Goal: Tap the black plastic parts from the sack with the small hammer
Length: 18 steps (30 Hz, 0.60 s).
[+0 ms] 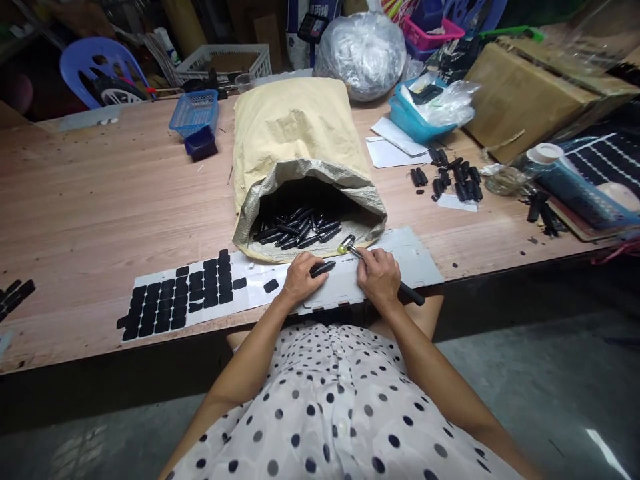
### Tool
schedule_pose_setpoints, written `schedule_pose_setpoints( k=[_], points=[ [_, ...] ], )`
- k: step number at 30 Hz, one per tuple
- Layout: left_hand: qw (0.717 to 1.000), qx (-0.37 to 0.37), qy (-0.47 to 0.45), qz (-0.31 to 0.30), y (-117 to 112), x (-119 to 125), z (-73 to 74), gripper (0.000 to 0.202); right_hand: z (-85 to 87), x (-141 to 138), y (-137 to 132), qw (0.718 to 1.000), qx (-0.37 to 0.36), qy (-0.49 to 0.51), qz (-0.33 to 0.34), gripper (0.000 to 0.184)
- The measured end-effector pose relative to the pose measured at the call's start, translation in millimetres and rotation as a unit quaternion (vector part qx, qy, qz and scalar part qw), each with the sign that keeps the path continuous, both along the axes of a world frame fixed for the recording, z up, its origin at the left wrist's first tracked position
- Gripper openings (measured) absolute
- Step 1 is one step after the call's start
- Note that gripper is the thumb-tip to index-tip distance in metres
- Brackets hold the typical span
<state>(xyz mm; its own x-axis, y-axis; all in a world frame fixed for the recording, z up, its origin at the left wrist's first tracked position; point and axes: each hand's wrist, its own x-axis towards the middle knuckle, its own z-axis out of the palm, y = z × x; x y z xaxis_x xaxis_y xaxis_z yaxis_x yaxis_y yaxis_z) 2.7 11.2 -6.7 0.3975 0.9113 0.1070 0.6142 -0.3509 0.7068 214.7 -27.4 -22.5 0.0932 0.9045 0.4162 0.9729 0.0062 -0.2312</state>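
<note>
My left hand (300,279) is closed round a black tube-shaped part (323,268), holding it down on a white backing sheet (410,257) at the table's near edge. My right hand (379,275) grips the black handle of a small hammer (347,245), its metal head raised just right of the part. Rows of black rectangular pads (175,303) stick to the left half of the sheet, with one single pad (271,285) lying apart from them. Just beyond my hands lies an open tan sack (300,133) holding several more black tube parts (297,229).
A pile of black parts (455,179) lies right of the sack, near papers and a blue tray (413,120). A blue basket (194,112) stands at the back left, a cardboard box (520,93) at the back right. Black pads (15,295) lie at the far left edge.
</note>
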Motion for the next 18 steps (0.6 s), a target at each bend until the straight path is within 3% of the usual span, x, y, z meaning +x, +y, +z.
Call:
schedule_pose_setpoints(
  k=[10,18],
  points=[
    [1.000,-0.029,-0.003,-0.002,3,1,2.7,0.020,1.5,5,3,1.000,0.003,0.014,0.005,0.033],
    [1.000,-0.029,-0.010,-0.002,5,4,-2.9,0.021,20.8,5,-17,0.978,0.033,0.189,0.076,0.036]
  ],
)
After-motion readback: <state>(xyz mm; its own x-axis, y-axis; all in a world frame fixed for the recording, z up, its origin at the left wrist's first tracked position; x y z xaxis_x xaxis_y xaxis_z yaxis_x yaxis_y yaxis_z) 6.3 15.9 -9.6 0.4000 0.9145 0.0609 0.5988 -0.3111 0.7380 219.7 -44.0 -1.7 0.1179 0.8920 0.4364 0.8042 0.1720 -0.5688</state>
